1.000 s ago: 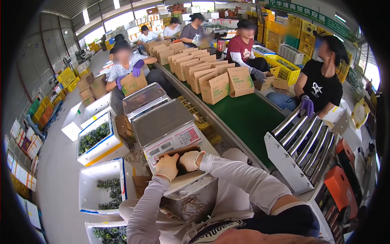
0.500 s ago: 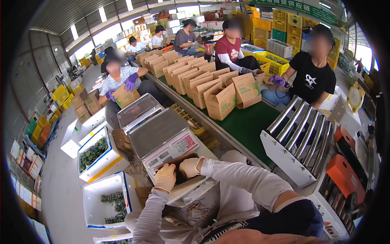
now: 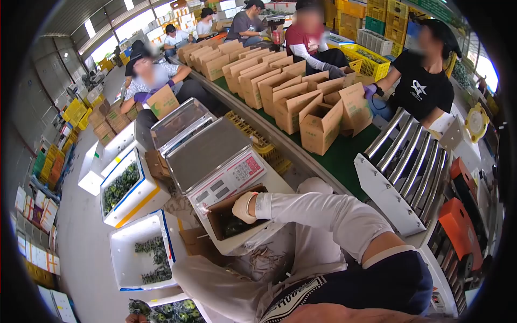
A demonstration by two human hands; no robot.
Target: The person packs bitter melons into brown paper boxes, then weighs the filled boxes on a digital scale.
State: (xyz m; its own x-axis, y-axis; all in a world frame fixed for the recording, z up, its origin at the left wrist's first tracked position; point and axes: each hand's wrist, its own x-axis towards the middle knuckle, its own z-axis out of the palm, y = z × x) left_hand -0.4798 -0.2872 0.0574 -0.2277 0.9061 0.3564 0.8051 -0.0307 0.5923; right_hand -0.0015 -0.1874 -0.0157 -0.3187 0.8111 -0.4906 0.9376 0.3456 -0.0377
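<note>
My right hand (image 3: 245,208), in a cream glove, bends over the inner edge of an open cardboard box (image 3: 218,222), its fingers curled at the rim and partly hidden. Dark green produce (image 3: 232,227) lies in that box. The box rests on the front end of a white weighing scale (image 3: 226,185) with a steel pan. At the bottom edge, what shows of my left hand (image 3: 135,318) is a small bit of fingers beneath a clump of dark green produce (image 3: 139,307), beside a foam box of the same produce.
Foam boxes of greens (image 3: 116,258) stand on my left. Rows of cardboard boxes (image 3: 320,129) fill a green conveyor belt (image 3: 336,156). A roller conveyor (image 3: 401,167) is at the right. Several co-workers sit along the belt; a purple-gloved hand (image 3: 370,90) touches one box.
My left hand has left the cardboard box and moved down to the lower left. My right hand stays at the box, which now shows its open inside. The view has shifted slightly.
</note>
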